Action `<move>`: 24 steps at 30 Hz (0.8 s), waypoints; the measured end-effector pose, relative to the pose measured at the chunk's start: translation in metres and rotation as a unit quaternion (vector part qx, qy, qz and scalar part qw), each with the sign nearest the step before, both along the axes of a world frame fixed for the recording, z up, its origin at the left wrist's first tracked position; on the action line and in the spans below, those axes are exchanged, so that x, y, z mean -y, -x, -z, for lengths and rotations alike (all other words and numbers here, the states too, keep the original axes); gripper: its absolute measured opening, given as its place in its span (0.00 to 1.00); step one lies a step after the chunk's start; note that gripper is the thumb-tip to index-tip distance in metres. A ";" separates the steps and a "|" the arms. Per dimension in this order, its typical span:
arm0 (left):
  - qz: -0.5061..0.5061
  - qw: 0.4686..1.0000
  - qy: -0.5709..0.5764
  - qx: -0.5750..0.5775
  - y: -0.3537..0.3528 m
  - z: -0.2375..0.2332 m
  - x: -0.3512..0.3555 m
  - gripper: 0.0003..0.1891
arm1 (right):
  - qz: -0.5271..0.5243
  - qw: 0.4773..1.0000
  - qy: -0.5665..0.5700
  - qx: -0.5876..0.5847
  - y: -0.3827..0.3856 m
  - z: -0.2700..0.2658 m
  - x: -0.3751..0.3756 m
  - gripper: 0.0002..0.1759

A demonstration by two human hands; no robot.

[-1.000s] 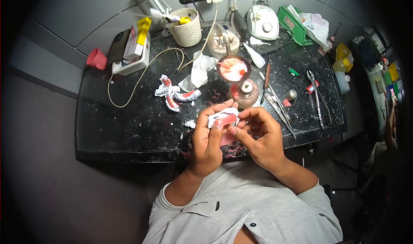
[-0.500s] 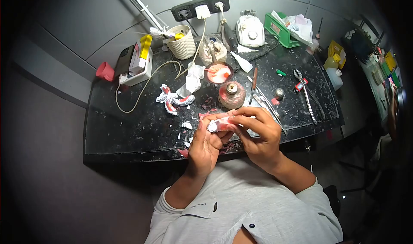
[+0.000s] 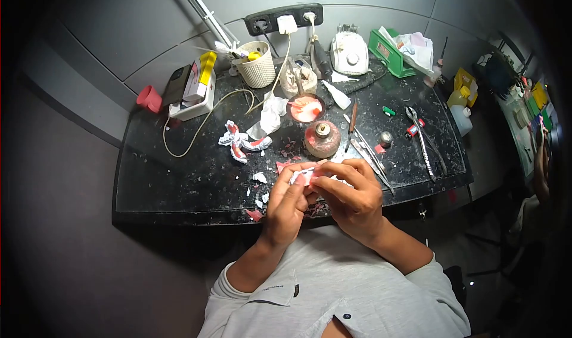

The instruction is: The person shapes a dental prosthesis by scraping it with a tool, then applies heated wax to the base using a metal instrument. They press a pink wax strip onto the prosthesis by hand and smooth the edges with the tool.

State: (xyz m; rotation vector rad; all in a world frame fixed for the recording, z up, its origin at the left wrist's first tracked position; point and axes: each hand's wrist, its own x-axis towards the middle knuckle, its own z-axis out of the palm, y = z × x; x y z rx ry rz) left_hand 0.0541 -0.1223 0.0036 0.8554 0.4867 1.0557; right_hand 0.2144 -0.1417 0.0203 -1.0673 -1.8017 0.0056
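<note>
Near the front edge of the bench, both my hands are closed round a small pink-and-white piece (image 3: pixel 305 176) that looks like wax with white material on it. My left hand (image 3: pixel 285 210) grips its left end between thumb and fingers. On its right side, the fingertips of my right hand (image 3: pixel 354 195) pinch it, covering much of that end. Just beyond my fingers stands a spirit burner (image 3: pixel 322 140). Behind it lies a small pan of pink wax (image 3: pixel 305 108). Similar pink-and-white curved pieces (image 3: pixel 241 141) rest to the left.
Pink wax scraps (image 3: pixel 255 214) and white crumbs litter the bench (image 3: pixel 173 189). On the right lie metal hand tools (image 3: pixel 369 153) and pliers (image 3: pixel 420 141). At the back are a woven basket (image 3: pixel 257 70), a white control unit (image 3: pixel 350 55) and a green bin (image 3: pixel 390 58). A cable loops at left.
My fingers have shifted on the piece; the left thumb now lies over its left end and less of it shows. The view has moved slightly.
</note>
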 end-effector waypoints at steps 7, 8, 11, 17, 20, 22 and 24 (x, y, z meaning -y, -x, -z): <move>-0.072 0.987 -0.105 -0.101 -0.006 0.011 -0.002 0.15 | 0.026 1.000 -0.013 0.011 0.007 0.002 0.005 0.17; -0.072 0.987 -0.105 -0.102 -0.006 0.012 -0.002 0.15 | 0.037 0.999 0.005 -0.035 0.007 0.001 0.006 0.16; -0.129 0.943 -0.262 -0.163 -0.004 0.015 -0.004 0.15 | 0.012 0.964 0.155 -0.216 0.009 0.001 0.006 0.17; -0.144 0.923 -0.321 -0.154 -0.010 0.012 0.000 0.15 | -0.175 0.811 0.366 -0.421 0.010 0.008 -0.002 0.17; -0.172 0.905 -0.350 -0.172 -0.011 0.020 -0.003 0.15 | -0.193 0.783 0.380 -0.454 0.011 0.009 -0.003 0.16; -0.186 0.894 -0.361 -0.189 -0.011 0.022 -0.005 0.14 | -0.195 0.785 0.373 -0.454 0.012 0.010 -0.003 0.14; -0.185 0.885 -0.363 -0.227 -0.009 0.021 -0.007 0.14 | -0.202 0.791 0.352 -0.458 0.014 0.014 -0.004 0.11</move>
